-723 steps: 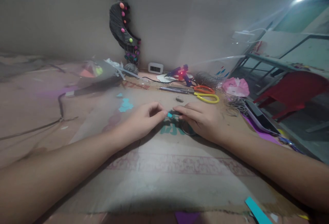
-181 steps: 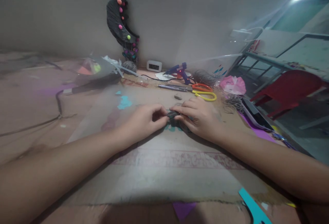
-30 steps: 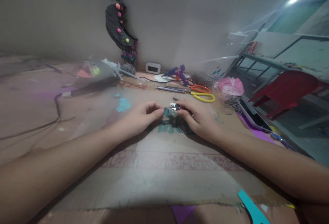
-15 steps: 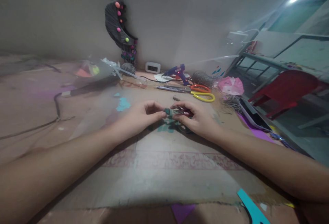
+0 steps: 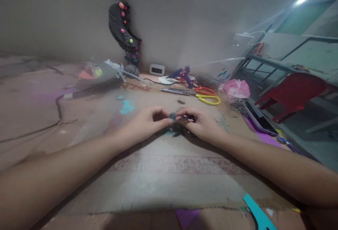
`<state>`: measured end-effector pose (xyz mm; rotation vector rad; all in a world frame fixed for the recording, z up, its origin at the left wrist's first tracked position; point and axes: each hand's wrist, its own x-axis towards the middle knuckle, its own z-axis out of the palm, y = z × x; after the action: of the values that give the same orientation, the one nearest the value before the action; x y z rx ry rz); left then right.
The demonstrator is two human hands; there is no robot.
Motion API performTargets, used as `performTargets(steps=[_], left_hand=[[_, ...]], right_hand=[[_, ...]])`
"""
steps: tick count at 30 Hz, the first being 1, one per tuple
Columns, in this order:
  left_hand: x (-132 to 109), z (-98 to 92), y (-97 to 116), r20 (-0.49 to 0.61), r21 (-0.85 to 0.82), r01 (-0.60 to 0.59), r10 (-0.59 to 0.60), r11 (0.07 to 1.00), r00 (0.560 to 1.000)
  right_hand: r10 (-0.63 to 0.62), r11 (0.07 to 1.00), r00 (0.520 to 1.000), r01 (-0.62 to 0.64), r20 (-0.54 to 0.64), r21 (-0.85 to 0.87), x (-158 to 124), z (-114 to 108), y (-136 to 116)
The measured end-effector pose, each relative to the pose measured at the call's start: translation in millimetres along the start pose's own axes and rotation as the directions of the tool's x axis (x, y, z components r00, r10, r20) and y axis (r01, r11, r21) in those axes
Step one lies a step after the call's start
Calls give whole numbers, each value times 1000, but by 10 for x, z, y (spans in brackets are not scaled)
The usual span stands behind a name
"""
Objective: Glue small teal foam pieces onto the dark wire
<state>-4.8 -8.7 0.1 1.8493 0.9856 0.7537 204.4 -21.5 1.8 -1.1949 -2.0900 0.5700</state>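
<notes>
Over the middle of the cardboard sheet point(image 5: 158, 184), my left hand point(image 5: 150, 122) pinches a small teal piece point(image 5: 172, 116) between thumb and fingertips. My right hand point(image 5: 199, 121) meets it from the other side, its thumb and fingers closed at the piece's edge. Under the right fingers shows a small dark thing with pink spots point(image 5: 189, 118); its kind is hard to make out. Teal scraps point(image 5: 171, 131) and dark shadow lie below both hands. Just beyond the fingers rests a small grey-brown lump point(image 5: 181, 101).
Scissors point(image 5: 208, 99) with orange and yellow handles and a blue glue gun point(image 5: 182, 75) lie farther back. Grey yarn point(image 5: 207, 80), a pink bag point(image 5: 237, 88) and a phone-like device point(image 5: 261, 119) are at right. A decorated black crescent point(image 5: 116, 26) leans on the wall.
My hands have come closer together and lowered slightly, and the fingertips now nearly meet at the teal piece. More of the grey-brown lump shows behind them.
</notes>
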Motion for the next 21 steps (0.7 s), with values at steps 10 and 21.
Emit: performTargets(steps=[10,21], left_hand=[[3,-15,16,-14,32,-10,10,999,1000],[44,-29,-71,-7,-79,-8,8,997,1000]], right_hand=[[-42,998,999,42,24,-36,-14,-45,-46],[-221,951,975,210,-26,-226,-12,-79,51]])
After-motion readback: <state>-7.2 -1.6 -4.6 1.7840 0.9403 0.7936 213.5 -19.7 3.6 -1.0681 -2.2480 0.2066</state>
